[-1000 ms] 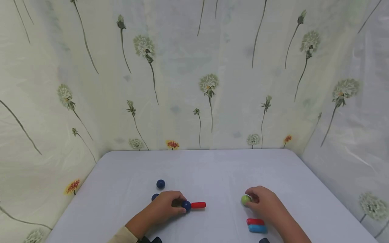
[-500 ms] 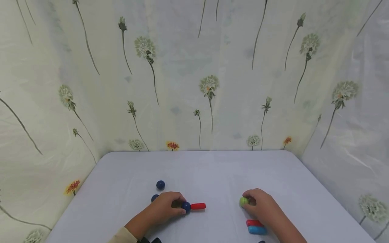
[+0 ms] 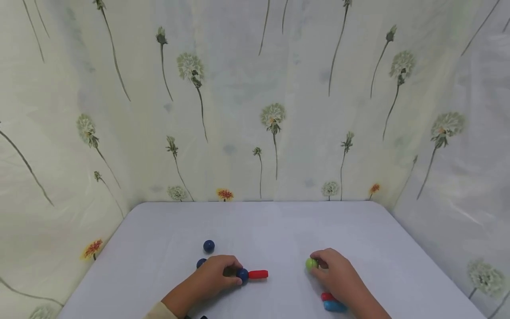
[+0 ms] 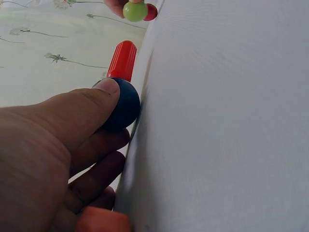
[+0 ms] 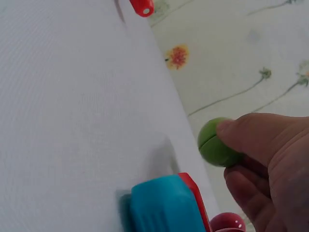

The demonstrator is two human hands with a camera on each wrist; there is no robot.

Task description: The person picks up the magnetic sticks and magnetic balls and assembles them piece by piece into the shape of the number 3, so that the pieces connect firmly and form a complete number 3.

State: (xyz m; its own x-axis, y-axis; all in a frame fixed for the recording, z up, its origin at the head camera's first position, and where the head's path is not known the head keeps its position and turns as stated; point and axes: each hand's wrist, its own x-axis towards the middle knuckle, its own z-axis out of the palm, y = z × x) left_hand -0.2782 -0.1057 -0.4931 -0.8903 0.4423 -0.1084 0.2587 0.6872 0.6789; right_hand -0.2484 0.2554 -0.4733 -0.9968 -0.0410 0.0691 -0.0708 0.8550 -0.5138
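Observation:
My left hand (image 3: 215,274) pinches a dark blue ball (image 3: 242,275) between thumb and fingers, low over the white table. A ribbed red peg (image 3: 258,274) sticks out of the ball's right side; in the left wrist view that red peg (image 4: 122,60) meets the blue ball (image 4: 124,106) end-on. To the right, my right hand (image 3: 338,274) pinches a light green ball (image 3: 312,264) at its fingertips. The right wrist view shows a groove around the green ball (image 5: 217,145). Partly under my right forearm lie a red peg (image 3: 326,296) and a blue peg (image 3: 334,306), side by side.
One dark blue ball (image 3: 209,246) sits behind my left hand, and another blue ball (image 3: 201,263) is partly hidden by it. A dark red ball (image 5: 228,221) shows beyond the pegs in the right wrist view. Flowered cloth (image 3: 239,110) hangs behind the white table (image 3: 279,226).
My right hand has moved left with the green ball, nearer to the red peg. The left hand keeps its hold on the blue ball. The head view has shifted slightly.

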